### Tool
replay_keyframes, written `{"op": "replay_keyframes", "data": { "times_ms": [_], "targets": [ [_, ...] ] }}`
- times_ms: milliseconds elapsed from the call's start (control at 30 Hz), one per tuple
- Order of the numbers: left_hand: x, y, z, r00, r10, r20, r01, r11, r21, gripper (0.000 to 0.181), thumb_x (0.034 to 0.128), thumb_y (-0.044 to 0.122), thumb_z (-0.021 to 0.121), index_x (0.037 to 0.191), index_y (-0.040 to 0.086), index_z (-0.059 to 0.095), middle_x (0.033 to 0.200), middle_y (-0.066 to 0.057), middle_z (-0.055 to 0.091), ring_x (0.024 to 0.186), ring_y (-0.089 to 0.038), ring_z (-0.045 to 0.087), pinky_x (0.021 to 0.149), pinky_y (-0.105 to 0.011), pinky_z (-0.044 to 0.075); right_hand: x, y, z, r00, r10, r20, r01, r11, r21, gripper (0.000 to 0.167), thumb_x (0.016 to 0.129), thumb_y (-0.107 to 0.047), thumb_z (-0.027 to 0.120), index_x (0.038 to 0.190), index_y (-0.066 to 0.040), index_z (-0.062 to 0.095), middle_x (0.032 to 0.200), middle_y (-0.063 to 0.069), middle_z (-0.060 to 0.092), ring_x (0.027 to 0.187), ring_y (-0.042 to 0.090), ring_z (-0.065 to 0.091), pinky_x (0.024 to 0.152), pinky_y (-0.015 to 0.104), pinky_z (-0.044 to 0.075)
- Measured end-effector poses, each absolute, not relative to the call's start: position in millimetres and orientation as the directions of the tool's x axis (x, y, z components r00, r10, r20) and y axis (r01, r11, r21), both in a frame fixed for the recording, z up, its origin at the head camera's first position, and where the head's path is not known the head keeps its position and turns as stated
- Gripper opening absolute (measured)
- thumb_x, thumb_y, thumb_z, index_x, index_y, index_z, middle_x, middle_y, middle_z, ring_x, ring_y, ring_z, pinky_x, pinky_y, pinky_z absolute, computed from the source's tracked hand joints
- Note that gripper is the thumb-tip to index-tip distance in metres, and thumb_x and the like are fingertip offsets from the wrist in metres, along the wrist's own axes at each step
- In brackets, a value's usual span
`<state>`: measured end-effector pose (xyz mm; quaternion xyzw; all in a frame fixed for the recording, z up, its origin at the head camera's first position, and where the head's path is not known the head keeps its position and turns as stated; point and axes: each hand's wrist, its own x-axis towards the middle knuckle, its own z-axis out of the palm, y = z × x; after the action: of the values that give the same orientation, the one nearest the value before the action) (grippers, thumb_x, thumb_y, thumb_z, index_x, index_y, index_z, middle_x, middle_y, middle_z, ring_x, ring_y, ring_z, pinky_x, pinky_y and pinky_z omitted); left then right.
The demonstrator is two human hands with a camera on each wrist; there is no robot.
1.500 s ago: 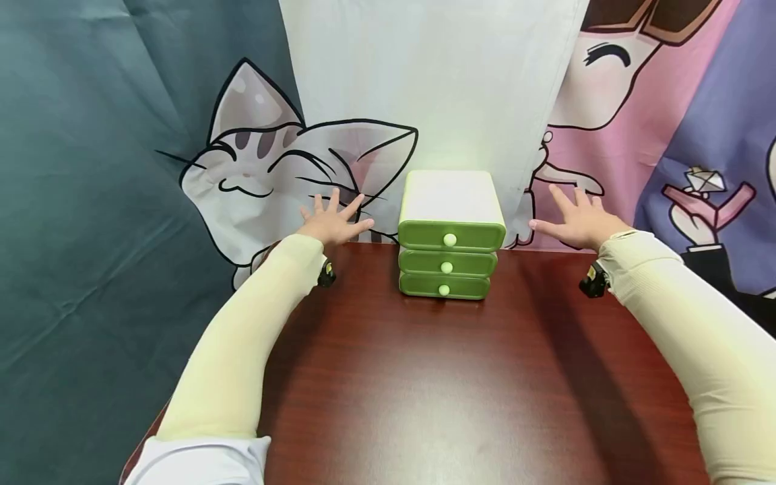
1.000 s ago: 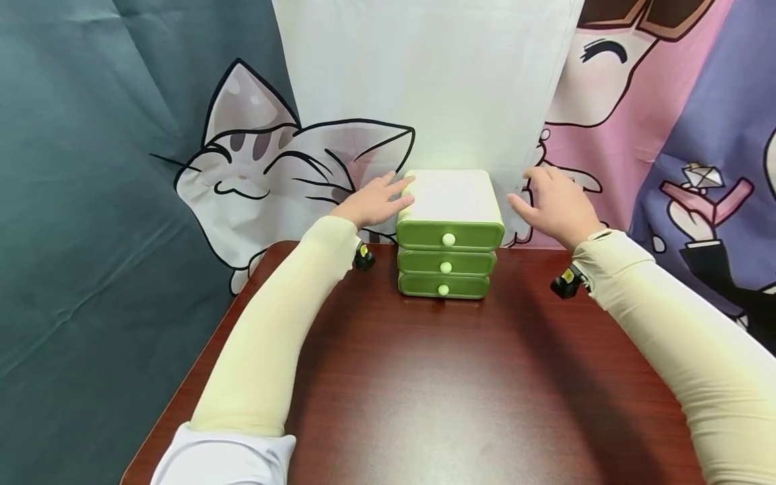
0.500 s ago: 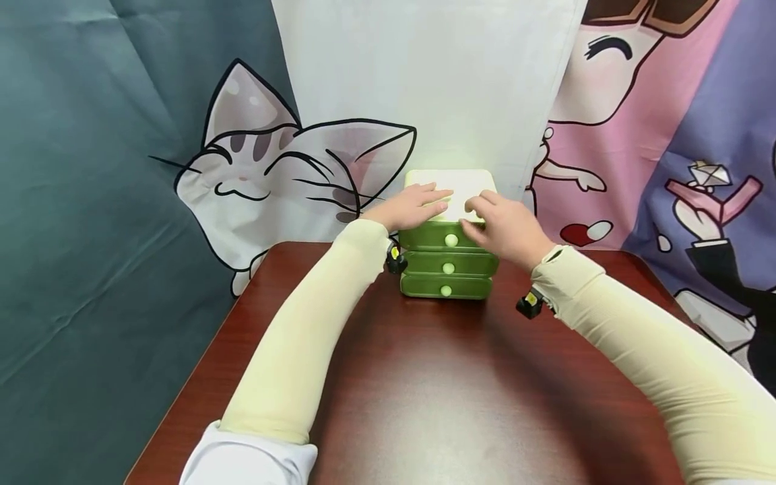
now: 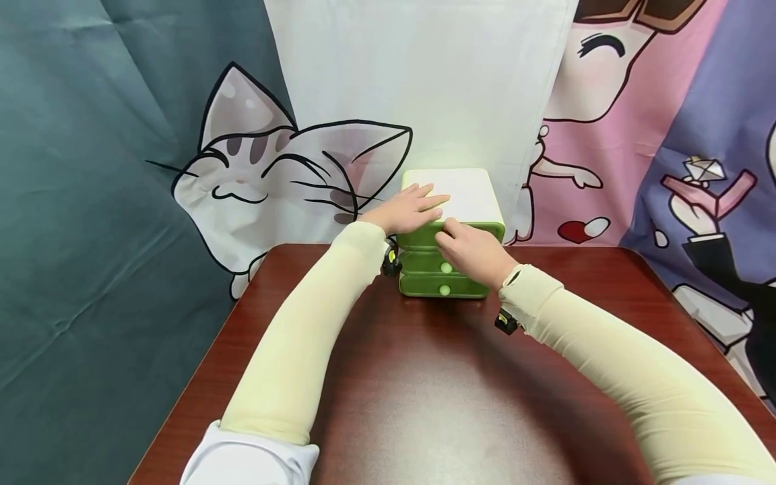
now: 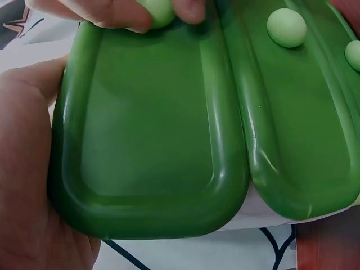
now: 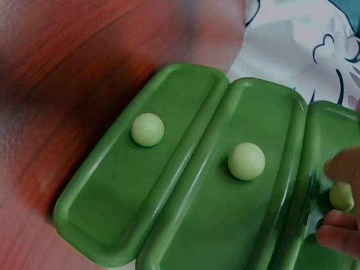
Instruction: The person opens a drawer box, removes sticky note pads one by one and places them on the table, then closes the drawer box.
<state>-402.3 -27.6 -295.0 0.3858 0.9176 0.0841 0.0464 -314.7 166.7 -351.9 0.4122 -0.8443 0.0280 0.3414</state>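
Cabinet (image 4: 467, 192) on table (image 4: 424, 391), near cloth (image 4: 461, 81); left hand (image 4: 403, 209) resting on its top, fingers straight; right hand (image 4: 475, 250) pinching top knob (image 6: 341, 197) (middle knob (image 6: 246, 161) just below)

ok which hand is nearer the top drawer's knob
Right. The right hand is at the knob, pinching it; the left hand is over the white cabinet top, above and to the left of the knob.

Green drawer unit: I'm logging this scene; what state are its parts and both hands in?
Drawer unit: upright on the table
Top drawer: appears shut
Middle drawer: shut
Bottom drawer: shut
Top knob: partly covered
Middle knob: uncovered
Bottom knob: uncovered
Left hand: open over the unit's top
Right hand: fingers curled about top knob
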Motion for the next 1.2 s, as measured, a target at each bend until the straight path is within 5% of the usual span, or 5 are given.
{"op": "replay_keyframes", "data": {
  "times_ms": [433, 867, 1200],
  "targets": [
    [-407, -28, -288, -0.669, 0.738, -0.087, 0.717, 0.672, 0.183, 0.057, 0.1095, 0.05, 0.024, 0.163, 0.03, 0.022, 0.17, -0.005, 0.01, 0.156, -0.025, -0.001, 0.125, -0.041, -0.004, -313, 162, -350, -0.471, -0.688, 0.551, -0.667, 0.687, 0.288, 0.021, 0.082, 0.002, 0.072, 0.087, 0.001, 0.052, 0.09, 0.013, 0.049, 0.064, 0.024, 0.056, 0.053, 0.035, 0.054],
    [-407, -35, -288, -0.671, 0.733, -0.11, 0.704, 0.676, 0.217, 0.059, 0.1081, 0.055, 0.024, 0.163, 0.034, 0.018, 0.17, -0.008, 0.0, 0.155, -0.032, -0.009, 0.125, -0.043, -0.003, -302, 160, -353, -0.447, -0.693, 0.566, -0.683, 0.673, 0.284, 0.026, 0.078, -0.002, 0.076, 0.088, 0.0, 0.052, 0.09, 0.012, 0.047, 0.064, 0.028, 0.056, 0.053, 0.038, 0.055],
    [-409, -38, -294, -0.65, 0.759, -0.033, 0.737, 0.641, 0.214, 0.06, 0.1072, 0.055, 0.03, 0.162, 0.032, 0.025, 0.17, -0.009, 0.009, 0.156, -0.033, -0.001, 0.125, -0.042, 0.001, -288, 161, -357, -0.452, -0.689, 0.567, -0.682, 0.676, 0.278, 0.024, 0.082, -0.003, 0.075, 0.089, -0.001, 0.053, 0.09, 0.01, 0.046, 0.065, 0.026, 0.055, 0.053, 0.036, 0.055]
  ]
}}
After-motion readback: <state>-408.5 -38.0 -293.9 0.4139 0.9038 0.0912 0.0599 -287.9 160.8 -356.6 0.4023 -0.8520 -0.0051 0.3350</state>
